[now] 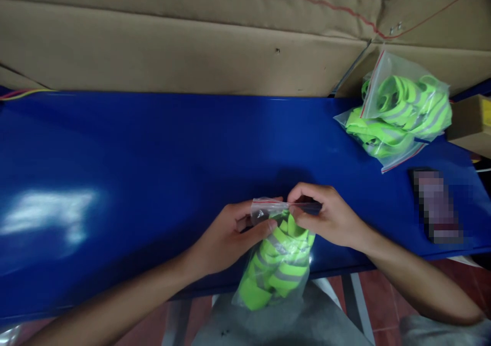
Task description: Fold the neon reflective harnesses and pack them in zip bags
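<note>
A clear zip bag (276,264) stuffed with neon green bands with grey stripes lies over the near edge of the blue table (153,172). My left hand (230,236) pinches the left end of the bag's red-lined mouth between thumb and fingers. My right hand (330,215) pinches the right end of the same mouth. Both hands are closed on the bag's top strip, close together.
Two more filled bags of green bands (399,113) are piled at the table's far right. A dark flat object (435,205), blurred out, lies on the right. Cardboard sheets (192,39) stand behind the table, and a cardboard box (473,123) sits at the right edge.
</note>
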A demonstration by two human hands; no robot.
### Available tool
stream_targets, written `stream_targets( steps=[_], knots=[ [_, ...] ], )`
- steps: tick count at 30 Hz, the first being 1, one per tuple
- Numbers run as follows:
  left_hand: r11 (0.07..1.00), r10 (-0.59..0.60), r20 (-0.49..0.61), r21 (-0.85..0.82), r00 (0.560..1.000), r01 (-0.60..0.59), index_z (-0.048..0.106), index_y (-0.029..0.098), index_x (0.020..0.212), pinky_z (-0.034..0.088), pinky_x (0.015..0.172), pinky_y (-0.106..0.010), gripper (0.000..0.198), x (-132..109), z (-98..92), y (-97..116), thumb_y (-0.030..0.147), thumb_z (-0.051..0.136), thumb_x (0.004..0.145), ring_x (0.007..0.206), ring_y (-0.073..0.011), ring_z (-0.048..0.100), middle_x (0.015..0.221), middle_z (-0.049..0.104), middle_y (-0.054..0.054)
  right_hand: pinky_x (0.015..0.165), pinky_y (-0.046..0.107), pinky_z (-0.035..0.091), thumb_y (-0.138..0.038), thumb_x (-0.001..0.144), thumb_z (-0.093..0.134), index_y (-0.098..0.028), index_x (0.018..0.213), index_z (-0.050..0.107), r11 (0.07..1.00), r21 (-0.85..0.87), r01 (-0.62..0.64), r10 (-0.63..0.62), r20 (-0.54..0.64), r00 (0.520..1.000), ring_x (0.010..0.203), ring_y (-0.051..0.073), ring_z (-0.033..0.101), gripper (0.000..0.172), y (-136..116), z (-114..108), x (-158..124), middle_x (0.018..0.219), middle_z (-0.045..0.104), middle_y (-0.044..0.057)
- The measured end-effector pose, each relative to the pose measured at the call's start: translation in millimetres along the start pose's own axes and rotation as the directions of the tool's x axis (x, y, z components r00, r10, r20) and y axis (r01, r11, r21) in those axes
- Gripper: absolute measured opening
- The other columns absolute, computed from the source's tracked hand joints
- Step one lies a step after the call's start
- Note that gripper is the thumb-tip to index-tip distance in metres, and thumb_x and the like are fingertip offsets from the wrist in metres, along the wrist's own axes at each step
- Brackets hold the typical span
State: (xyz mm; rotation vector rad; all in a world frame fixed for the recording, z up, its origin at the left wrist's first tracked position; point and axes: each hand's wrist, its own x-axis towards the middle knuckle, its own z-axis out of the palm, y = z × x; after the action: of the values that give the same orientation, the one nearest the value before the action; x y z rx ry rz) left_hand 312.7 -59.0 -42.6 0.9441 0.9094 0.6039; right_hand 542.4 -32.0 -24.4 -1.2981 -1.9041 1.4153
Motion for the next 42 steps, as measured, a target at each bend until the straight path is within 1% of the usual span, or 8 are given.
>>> stream_targets(
  steps=[8, 16, 22, 27, 30, 33, 36, 42],
  knots=[
    [1.000, 0.013, 0.030, -0.007, 0.999, -0.013, 0.071, 0.021, 0.127, 0.054, 0.104, -0.032, 0.036, -0.1, 7.1, -3.3, 0.033, 0.071, 0.094, 0.119, -0.0215, 0.069, 0.126, 0.074, -0.008, 0.064, 0.021, 0.044, -0.013, 0.082, 0.064, -0.019, 0.083, 0.066, 1.000, -0.004, 0.003, -0.003, 0.012, 1.000, 0.068, 0.010, 0.061, 0.006, -0.8, 2.2, 0.0, 0.076, 0.068, -0.004],
    [0.993, 0.071, -0.154, 0.106, 0.986, -0.055, 0.075, 0.016, 0.100, 0.057, 0.079, -0.025, 0.024, 4.2, 5.8, 0.2, 0.038, 0.074, 0.090, 0.088, -0.0171, 0.071, 0.095, 0.076, -0.006, 0.065, 0.022, 0.046, -0.016, 0.086, 0.064, -0.020, 0.085, 0.066, 0.999, -0.032, 0.036, -0.037, -0.014, 0.999, 0.069, 0.010, 0.062, 0.004, -0.1, 8.5, -2.2, 0.079, 0.069, -0.003],
    [0.977, 0.102, -0.173, 0.205, 0.980, -0.065, 0.075, 0.017, 0.093, 0.053, 0.072, -0.022, 0.021, 2.4, 5.7, -2.0, 0.037, 0.073, 0.091, 0.080, -0.0140, 0.068, 0.088, 0.074, -0.004, 0.068, 0.023, 0.048, -0.016, 0.087, 0.063, -0.020, 0.087, 0.065, 0.991, -0.083, 0.105, -0.107, -0.029, 0.994, 0.071, 0.010, 0.064, 0.005, -4.0, 13.1, -3.6, 0.081, 0.070, -0.002],
    [0.972, 0.132, -0.176, 0.218, 0.975, -0.092, 0.077, 0.016, 0.087, 0.054, 0.073, -0.021, 0.017, 1.2, 6.2, 0.3, 0.033, 0.075, 0.090, 0.081, -0.0143, 0.071, 0.087, 0.077, -0.004, 0.072, 0.025, 0.050, -0.016, 0.088, 0.064, -0.020, 0.088, 0.065, 0.984, -0.112, 0.137, -0.143, -0.040, 0.989, 0.077, 0.012, 0.066, 0.005, -5.3, 14.8, -4.3, 0.085, 0.071, 0.000],
    [0.980, 0.080, -0.182, 0.193, 0.980, -0.044, 0.080, 0.018, 0.088, 0.057, 0.074, -0.023, 0.016, 3.0, 3.0, 3.9, 0.033, 0.078, 0.087, 0.081, -0.0166, 0.074, 0.088, 0.080, -0.004, 0.072, 0.026, 0.050, -0.018, 0.092, 0.062, -0.021, 0.093, 0.065, 0.981, -0.114, 0.156, -0.157, -0.002, 0.988, 0.079, 0.013, 0.066, 0.005, -3.0, 12.7, -6.3, 0.087, 0.071, 0.001],
    [0.988, -0.011, -0.133, 0.154, 0.991, 0.031, 0.083, 0.021, 0.101, 0.061, 0.084, -0.028, 0.021, 4.4, -4.0, 8.7, 0.037, 0.076, 0.089, 0.093, -0.0210, 0.077, 0.099, 0.082, -0.004, 0.069, 0.025, 0.051, -0.023, 0.096, 0.061, -0.021, 0.097, 0.066, 0.986, -0.102, 0.133, -0.134, -0.001, 0.991, 0.079, 0.013, 0.067, 0.006, -0.3, 8.3, -7.4, 0.091, 0.072, 0.002],
    [0.984, -0.027, -0.066, 0.175, 0.997, 0.038, 0.082, 0.025, 0.111, 0.060, 0.096, -0.031, 0.025, 3.4, -11.1, 11.5, 0.039, 0.069, 0.095, 0.106, -0.0223, 0.076, 0.110, 0.080, -0.002, 0.071, 0.025, 0.052, -0.027, 0.098, 0.062, -0.021, 0.098, 0.068, 0.991, -0.084, 0.103, -0.104, -0.008, 0.995, 0.080, 0.013, 0.068, 0.009, 1.0, 2.6, -6.6, 0.092, 0.074, 0.002],
    [0.984, 0.013, -0.071, 0.180, 0.997, 0.000, 0.081, 0.029, 0.112, 0.060, 0.093, -0.028, 0.024, 2.1, -17.4, 12.0, 0.039, 0.064, 0.099, 0.104, -0.0201, 0.076, 0.110, 0.080, 0.000, 0.067, 0.022, 0.049, -0.034, 0.101, 0.062, -0.023, 0.102, 0.072, 0.996, -0.089, 0.007, -0.005, 0.029, 1.000, 0.082, 0.013, 0.069, 0.015, 1.5, -9.7, -4.7, 0.094, 0.075, 0.001]
  ],
)
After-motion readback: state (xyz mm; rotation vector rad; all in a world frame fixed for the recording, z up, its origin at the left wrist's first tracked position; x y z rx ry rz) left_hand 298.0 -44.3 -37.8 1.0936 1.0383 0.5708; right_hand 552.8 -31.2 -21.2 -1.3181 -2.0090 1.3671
